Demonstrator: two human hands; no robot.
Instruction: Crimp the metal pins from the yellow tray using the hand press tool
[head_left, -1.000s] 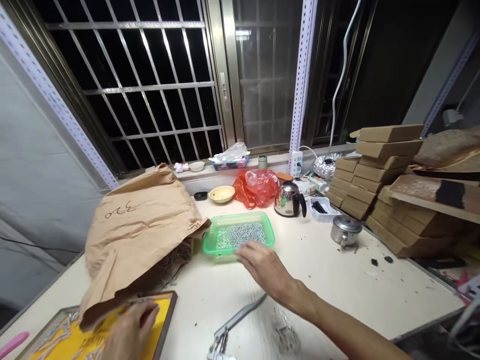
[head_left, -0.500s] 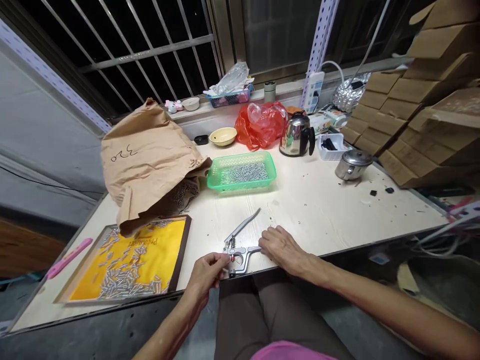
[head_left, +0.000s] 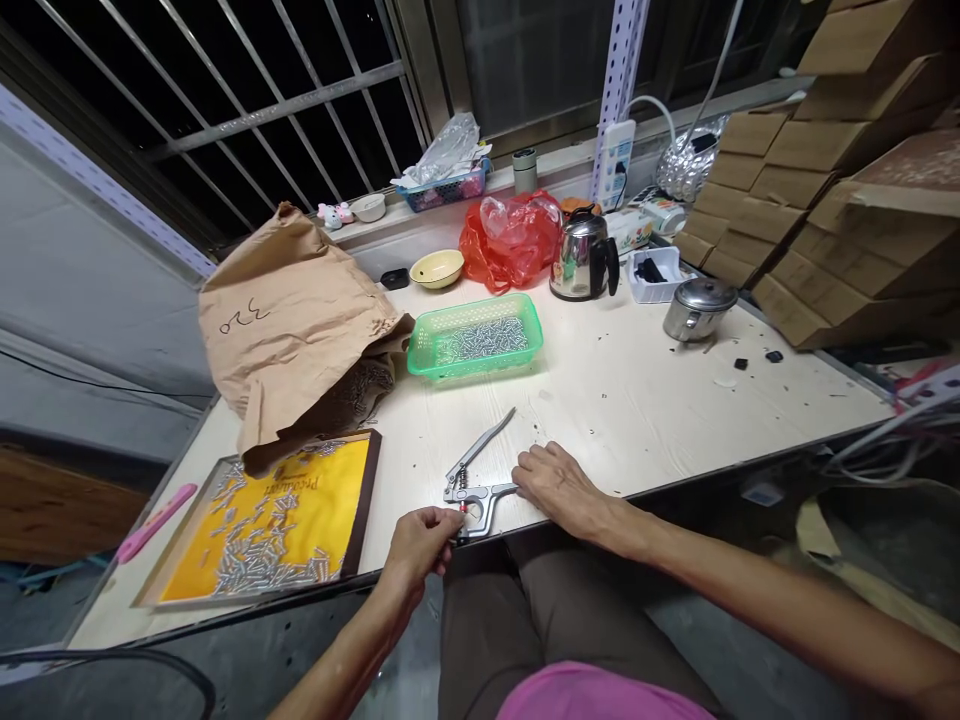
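Note:
Silver-grey snap pliers with a spring lie at the table's front edge, the upper handle swung up and away from the lower one. My right hand is closed over the end of the lower handle. At the jaws, my left hand has thumb and forefinger pinched together beside a small red part; whatever is between the fingertips is too small to make out. To the left, a shallow tray with a yellow lining holds many small metal pins.
Behind the pliers stands a green basket of small metal pieces. A brown paper bag leans over the tray. A pink-handled tool lies at far left. A kettle, a lidded metal pot and stacked cardboard boxes are rightward.
The view has shifted slightly. My left fingers stay at the jaws and my right hand stays on the lower handle, with no clear movement of the pliers.

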